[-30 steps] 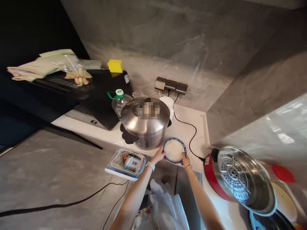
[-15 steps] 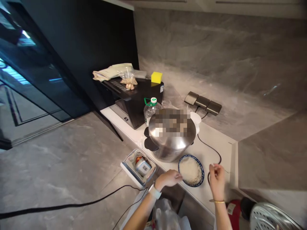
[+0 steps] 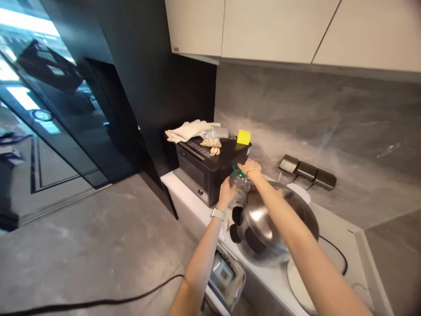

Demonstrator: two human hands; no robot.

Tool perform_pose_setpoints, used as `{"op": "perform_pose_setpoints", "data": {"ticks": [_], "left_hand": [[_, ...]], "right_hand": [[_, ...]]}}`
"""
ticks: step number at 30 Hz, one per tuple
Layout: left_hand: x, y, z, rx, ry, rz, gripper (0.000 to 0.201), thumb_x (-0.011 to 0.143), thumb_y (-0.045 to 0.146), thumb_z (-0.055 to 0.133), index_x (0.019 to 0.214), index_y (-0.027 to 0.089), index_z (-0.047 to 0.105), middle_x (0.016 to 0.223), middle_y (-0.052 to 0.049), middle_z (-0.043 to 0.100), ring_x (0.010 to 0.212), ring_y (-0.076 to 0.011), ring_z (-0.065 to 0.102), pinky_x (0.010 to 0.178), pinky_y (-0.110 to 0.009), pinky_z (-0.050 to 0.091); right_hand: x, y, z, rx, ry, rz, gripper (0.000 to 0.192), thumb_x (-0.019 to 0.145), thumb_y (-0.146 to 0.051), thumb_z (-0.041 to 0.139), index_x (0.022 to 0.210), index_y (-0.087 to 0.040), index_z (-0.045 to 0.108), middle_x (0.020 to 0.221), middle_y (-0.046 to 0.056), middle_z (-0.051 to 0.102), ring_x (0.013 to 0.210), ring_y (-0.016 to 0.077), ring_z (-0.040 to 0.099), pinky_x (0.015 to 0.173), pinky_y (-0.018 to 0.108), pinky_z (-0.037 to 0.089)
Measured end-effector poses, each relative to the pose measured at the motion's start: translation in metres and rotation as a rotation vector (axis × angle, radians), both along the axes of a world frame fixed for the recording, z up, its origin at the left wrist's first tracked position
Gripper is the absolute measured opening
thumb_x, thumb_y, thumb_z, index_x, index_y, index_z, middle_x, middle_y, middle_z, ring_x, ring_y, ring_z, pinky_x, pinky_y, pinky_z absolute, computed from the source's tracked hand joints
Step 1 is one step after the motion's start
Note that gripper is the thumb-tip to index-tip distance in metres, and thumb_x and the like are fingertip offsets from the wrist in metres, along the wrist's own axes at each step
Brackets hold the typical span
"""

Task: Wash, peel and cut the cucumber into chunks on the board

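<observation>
A large clear plastic bottle point(image 3: 241, 189) with a green carrying handle point(image 3: 237, 172) stands on the counter between the black oven and the steel pot. My left hand point(image 3: 226, 193) is against the bottle's near left side, fingers curved round it below the neck. Over its top lies my right hand point(image 3: 251, 168), fingers closed at the cap, which they hide. My right forearm passes above the lidded stainless steel pot point(image 3: 263, 224), which has black side handles. A plate of white food point(image 3: 299, 283) is partly hidden beneath that forearm.
Gloves point(image 3: 190, 131), a bag with garlic point(image 3: 213, 142) and a yellow block point(image 3: 244, 137) rest on the black oven point(image 3: 197, 169). A bin point(image 3: 226, 276) sits below the counter edge. Wall sockets point(image 3: 307, 171) carry cords. White cabinets point(image 3: 266, 30) hang overhead.
Both hands have moved from around the plate, forward and left to the bottle, and taken hold of it. The view has tilted up, bringing the overhead cabinets into sight.
</observation>
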State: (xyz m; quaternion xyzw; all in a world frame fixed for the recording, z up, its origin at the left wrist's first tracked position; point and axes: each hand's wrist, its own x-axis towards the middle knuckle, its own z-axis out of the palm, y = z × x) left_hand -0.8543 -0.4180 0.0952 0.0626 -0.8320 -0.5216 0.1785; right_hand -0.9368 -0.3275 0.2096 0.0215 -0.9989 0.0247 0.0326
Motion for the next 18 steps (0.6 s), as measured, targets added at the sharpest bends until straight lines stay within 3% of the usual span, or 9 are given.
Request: {"op": "perform_pose_setpoints", "data": {"ticks": [3,7,10,13,16,18], "left_hand": [[-0.029,-0.010,-0.011,-0.253,-0.001,-0.100,0.065,0.082,0.032,0.059,0.139,0.006,0.040,0.139,-0.022,0.048,0.128,-0.0301,0.047,0.105,-0.040,0.038],[-0.048,-0.010,-0.021,-0.420,0.013,-0.128,0.079,0.079,0.051,0.062,0.141,0.009,0.036,0.135,-0.022,0.051,0.124,-0.0330,0.048,0.099,-0.042,0.042],[-0.055,-0.005,-0.027,-0.420,0.021,-0.166,0.073,0.080,0.052,0.062,0.136,0.011,0.041,0.136,-0.020,0.049,0.125,-0.0319,0.045,0.098,-0.039,0.043],[-0.059,-0.003,-0.030,-0.375,0.009,-0.207,0.072,0.079,0.051,0.063,0.134,0.010,0.041,0.137,-0.021,0.046,0.127,-0.0328,0.042,0.098,-0.040,0.043],[-0.060,-0.005,-0.029,-0.359,-0.011,-0.234,0.072,0.079,0.050,0.065,0.134,0.010,0.041,0.135,-0.023,0.047,0.126,-0.0351,0.043,0.096,-0.042,0.043],[-0.060,-0.005,-0.029,-0.347,-0.007,-0.245,0.069,0.080,0.049,0.063,0.134,0.011,0.041,0.135,-0.024,0.047,0.126,-0.0355,0.043,0.096,-0.043,0.043]], "right_hand": [[-0.027,-0.001,-0.015,0.084,-0.084,-0.005,0.054,0.086,-0.053,0.055,0.112,-0.006,0.066,0.112,0.025,0.066,0.108,0.0313,0.064,0.084,0.034,0.049],[-0.041,0.011,-0.022,0.153,-0.124,0.074,0.050,0.083,-0.051,0.058,0.110,-0.009,0.067,0.110,0.022,0.068,0.103,0.0304,0.065,0.081,0.032,0.049],[-0.042,0.022,-0.025,0.158,-0.125,0.150,0.046,0.084,-0.050,0.058,0.113,-0.015,0.064,0.109,0.017,0.069,0.101,0.0266,0.066,0.081,0.029,0.047],[-0.041,0.035,-0.022,0.134,-0.134,0.340,0.038,0.085,-0.041,0.060,0.116,-0.017,0.062,0.105,0.012,0.070,0.099,0.0231,0.065,0.083,0.027,0.044],[-0.038,0.043,-0.012,0.096,-0.155,0.519,0.033,0.083,-0.025,0.064,0.115,-0.018,0.063,0.111,0.010,0.066,0.101,0.0199,0.062,0.087,0.025,0.042],[-0.032,0.039,-0.004,0.036,-0.098,0.525,0.037,0.082,-0.020,0.064,0.118,-0.016,0.061,0.116,0.012,0.063,0.103,0.0191,0.060,0.088,0.025,0.040]]}}
